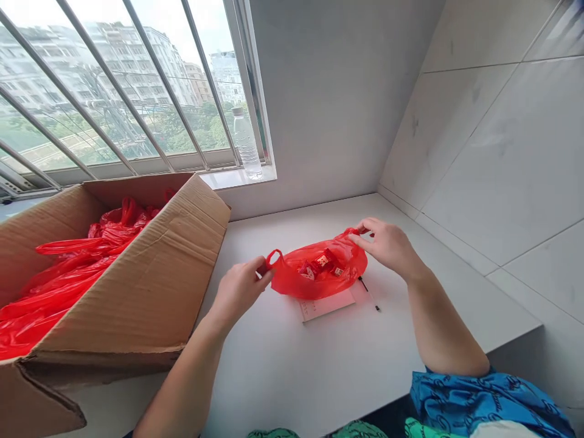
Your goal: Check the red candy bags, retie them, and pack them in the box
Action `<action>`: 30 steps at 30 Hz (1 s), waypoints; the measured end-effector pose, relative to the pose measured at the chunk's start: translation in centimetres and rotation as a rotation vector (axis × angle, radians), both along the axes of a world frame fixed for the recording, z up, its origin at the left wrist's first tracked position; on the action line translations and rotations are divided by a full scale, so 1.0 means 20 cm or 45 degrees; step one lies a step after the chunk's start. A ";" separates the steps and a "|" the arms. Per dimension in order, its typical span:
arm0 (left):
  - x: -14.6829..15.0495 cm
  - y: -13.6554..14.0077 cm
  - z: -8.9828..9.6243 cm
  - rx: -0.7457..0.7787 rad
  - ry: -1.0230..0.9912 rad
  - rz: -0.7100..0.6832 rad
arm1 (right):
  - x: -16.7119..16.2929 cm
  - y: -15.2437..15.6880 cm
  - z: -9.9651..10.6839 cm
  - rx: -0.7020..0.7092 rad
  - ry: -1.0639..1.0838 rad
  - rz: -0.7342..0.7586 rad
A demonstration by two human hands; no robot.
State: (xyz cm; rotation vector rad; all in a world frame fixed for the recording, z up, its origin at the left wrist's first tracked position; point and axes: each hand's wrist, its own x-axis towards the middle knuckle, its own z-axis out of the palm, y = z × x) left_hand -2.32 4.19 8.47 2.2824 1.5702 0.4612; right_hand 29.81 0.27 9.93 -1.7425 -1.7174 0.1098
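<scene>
A red plastic bag (pixel 292 281) is held spread between my two hands above the white tabletop. My left hand (pixel 241 286) pinches one looped handle, and my right hand (pixel 385 243) grips the opposite handle. Through the bag's mouth I see several small red wrapped packets (pixel 325 261) lying inside. Under the bag lies a white notepad or booklet (pixel 328 306), partly covered by it. A pen (pixel 370 295) rests just to the right, its upper end hidden by the bag.
At left stands an open cardboard box (pixel 150 286) filled with red plastic bags (pixel 91 261). A clear bottle (pixel 247 146) is on the sill by the barred window. A grey wall (pixel 328 109) backs the white table (pixel 283 371); a tiled wall (pixel 502 164) bounds the right.
</scene>
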 end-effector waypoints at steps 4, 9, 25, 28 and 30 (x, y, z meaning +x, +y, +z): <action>0.01 0.06 0.13 0.324 -0.790 -0.017 | 0.00 0.07 0.13 0.199 0.594 0.257; 0.06 0.15 0.18 0.263 -1.486 -0.009 | -0.08 0.13 0.15 0.568 1.123 0.374; 0.26 0.07 0.04 -0.546 -1.620 -0.338 | -0.48 0.13 -0.02 -0.085 0.942 0.725; 0.27 0.06 0.03 -0.665 -1.355 -0.455 | -0.52 0.15 -0.06 -0.061 0.975 0.709; 0.26 0.07 0.02 -0.737 -1.230 -0.505 | -0.50 0.17 -0.06 0.015 1.008 0.653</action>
